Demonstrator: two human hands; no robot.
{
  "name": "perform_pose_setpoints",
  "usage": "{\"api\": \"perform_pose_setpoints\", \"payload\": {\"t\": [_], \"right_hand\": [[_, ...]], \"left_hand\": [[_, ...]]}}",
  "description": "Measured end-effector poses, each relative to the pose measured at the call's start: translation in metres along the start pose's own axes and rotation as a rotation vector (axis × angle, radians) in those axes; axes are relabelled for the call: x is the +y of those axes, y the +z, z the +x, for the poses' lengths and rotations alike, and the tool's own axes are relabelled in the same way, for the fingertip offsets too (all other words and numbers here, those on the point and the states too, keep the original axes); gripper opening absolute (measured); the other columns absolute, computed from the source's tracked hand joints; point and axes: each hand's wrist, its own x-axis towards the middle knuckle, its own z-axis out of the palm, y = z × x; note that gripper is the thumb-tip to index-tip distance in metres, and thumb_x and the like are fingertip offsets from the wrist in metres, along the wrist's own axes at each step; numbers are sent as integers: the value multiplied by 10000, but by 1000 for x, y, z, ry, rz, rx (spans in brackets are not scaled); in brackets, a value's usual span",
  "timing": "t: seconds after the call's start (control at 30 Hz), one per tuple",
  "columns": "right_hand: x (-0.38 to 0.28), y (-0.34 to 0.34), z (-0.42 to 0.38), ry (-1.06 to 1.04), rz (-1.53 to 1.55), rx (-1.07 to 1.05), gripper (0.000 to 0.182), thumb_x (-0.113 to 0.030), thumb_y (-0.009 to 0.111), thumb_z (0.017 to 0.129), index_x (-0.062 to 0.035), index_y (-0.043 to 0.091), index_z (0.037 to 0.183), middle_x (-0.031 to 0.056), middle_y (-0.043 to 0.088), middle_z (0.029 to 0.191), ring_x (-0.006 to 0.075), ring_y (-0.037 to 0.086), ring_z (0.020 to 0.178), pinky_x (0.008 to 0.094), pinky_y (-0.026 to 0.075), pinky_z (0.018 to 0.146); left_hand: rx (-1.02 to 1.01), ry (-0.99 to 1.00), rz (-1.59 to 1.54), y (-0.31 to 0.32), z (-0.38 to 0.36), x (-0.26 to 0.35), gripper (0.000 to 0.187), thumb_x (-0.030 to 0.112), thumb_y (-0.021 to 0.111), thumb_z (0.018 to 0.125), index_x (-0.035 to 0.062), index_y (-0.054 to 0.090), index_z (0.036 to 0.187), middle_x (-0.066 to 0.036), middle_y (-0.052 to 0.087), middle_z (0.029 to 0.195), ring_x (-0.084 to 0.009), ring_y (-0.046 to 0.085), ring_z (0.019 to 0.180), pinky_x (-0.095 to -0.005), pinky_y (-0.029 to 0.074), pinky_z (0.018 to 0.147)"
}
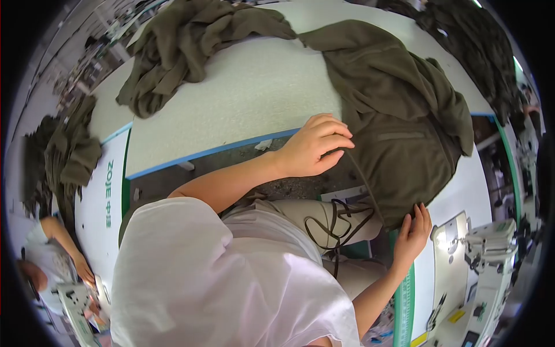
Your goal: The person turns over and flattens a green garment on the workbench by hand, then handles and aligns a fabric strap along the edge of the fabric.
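Observation:
A dark olive fleece garment (399, 156) hangs over the table edge and reaches down toward my lap. My left hand (324, 144) is at the garment's left edge, palm down, with its fingers slightly curved and apart; the fingertips are beside or on the cloth. At the lower right corner of the garment, my right hand (414, 231) rests with its fingertips on the hem, the fingers spread a little. A pocket-like seam (400, 136) runs across the middle of the cloth.
More olive garments (173, 52) lie on the white table (260, 81). A sewing machine (491, 248) stands at the right, with small snips (437, 312) near it. Another pile of cloth (72, 144) is at the left, where a co-worker (52, 266) sits at another machine.

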Motion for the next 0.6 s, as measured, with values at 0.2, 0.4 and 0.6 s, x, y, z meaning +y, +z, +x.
{"api": "perform_pose_setpoints", "payload": {"t": [0.2,0.4,0.6], "right_hand": [[11,1,-2,-26,84,-30,314,-138,572,897,17,586,1170,152,553,1274,340,491,1181,407,399,985],[12,1,-3,-23,52,-108,351,-163,588,890,15,575,1192,149,531,1305,335,486,1188,403,387,995],[20,3,-5,-1,48,-99,361,-159,579,900,-9,564,1228,142,532,1317,323,482,1209,389,362,1022]], "left_hand": [[-29,-84,-41,2,-45,28,202,38,627,761,60,636,961,-84,579,1033,-291,551,990,-404,442,875],[-247,14,-174,35,-102,45,218,43,603,781,58,633,996,-83,589,990,-262,557,976,-412,445,876],[-303,-24,-176,28,-114,34,244,47,594,795,56,629,1037,-83,605,987,-261,573,954,-400,452,876]]}}
